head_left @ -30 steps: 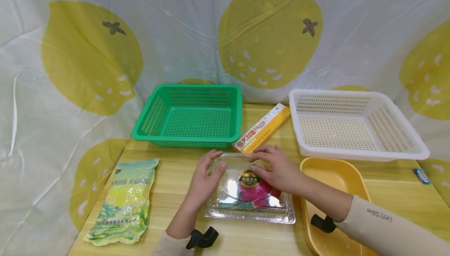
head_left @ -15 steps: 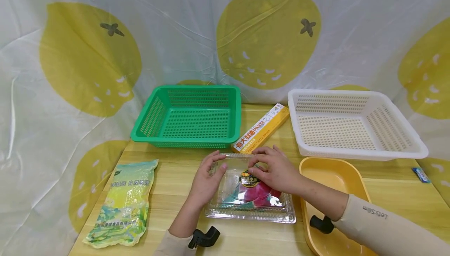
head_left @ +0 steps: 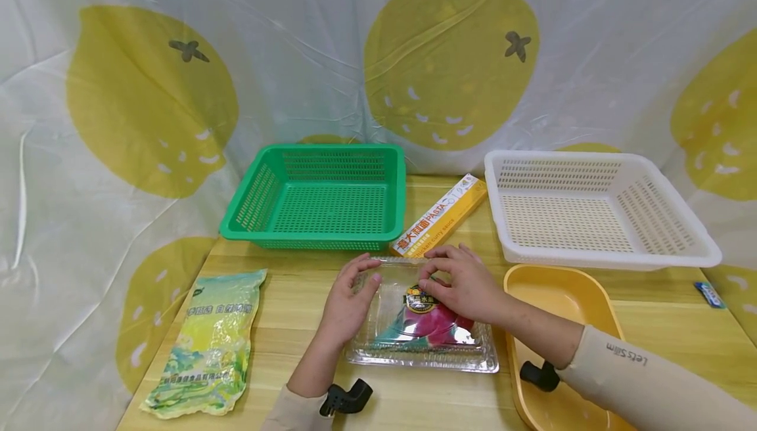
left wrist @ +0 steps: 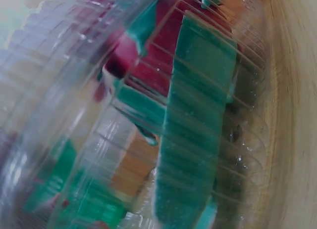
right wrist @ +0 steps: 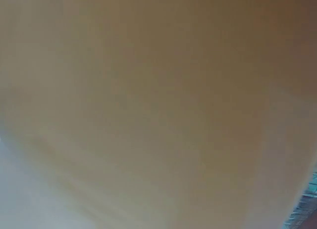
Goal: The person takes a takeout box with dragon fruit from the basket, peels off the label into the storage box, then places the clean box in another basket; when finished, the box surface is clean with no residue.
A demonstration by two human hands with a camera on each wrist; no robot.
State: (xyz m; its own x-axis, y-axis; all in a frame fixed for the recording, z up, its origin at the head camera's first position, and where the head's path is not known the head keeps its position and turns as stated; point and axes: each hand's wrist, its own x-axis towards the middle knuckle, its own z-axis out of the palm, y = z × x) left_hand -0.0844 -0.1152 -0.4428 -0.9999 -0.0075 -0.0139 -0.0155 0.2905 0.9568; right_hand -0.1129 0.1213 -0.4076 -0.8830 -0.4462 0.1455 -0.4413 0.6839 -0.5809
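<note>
A clear plastic clamshell box (head_left: 378, 316) with a black-and-gold label lies in front of the person, its lid down. Inside show a red-pink thing (head_left: 434, 326) and flat green pieces (left wrist: 195, 125), seen through the ridged wall in the left wrist view. My left hand (head_left: 349, 303) rests along the box's left side, thumb over the lid and fingers toward its far left corner. Across the lid's right part lies my right hand (head_left: 467, 286), fingers bent near the far edge and thumb by the label. A blurred tan surface fills most of the right wrist view.
Behind the box are a green basket (head_left: 331, 237), a yellow pasta box (head_left: 440, 217) and a white basket (head_left: 603, 260). A yellow tray (head_left: 514, 365) sits under the right forearm. A green-yellow food bag (head_left: 207, 345) lies left; a small blue packet (head_left: 708, 295) lies far right.
The right fingers have drawn in slightly over the lid and the label, and the lid's glare has shifted. The left hand has hardly moved; both hands stay on the box.
</note>
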